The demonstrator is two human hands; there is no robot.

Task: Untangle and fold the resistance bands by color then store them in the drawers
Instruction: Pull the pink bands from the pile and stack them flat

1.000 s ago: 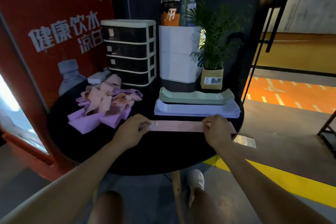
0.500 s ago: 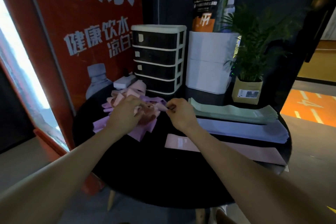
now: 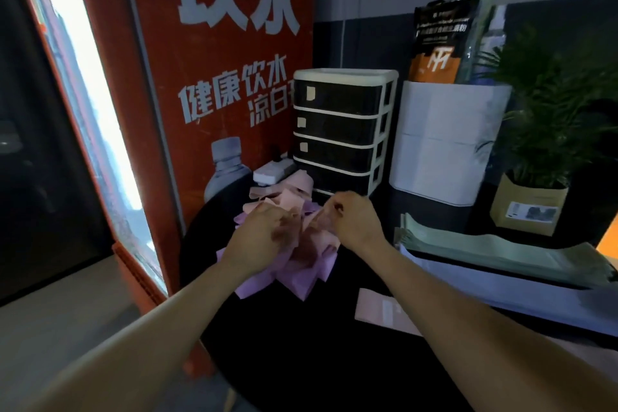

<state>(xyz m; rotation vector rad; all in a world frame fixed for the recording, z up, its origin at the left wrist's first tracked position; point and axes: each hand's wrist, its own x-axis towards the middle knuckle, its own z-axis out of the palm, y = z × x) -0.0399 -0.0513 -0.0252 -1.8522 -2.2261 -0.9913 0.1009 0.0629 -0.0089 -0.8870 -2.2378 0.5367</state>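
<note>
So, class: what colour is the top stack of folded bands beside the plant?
Pale green folded stack, clearest in the head view.

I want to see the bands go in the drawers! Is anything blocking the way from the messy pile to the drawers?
Nothing visible blocks it. The tangled pile of pink and purple bands lies right in front of the drawer unit. Both hands, left hand and right hand, are already in the pile. The drawers look closed, though.

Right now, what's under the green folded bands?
The green folded bands lie on a stack of pale lavender folded bands, which sits on the black round table. Anything between the layers is covered.
</note>
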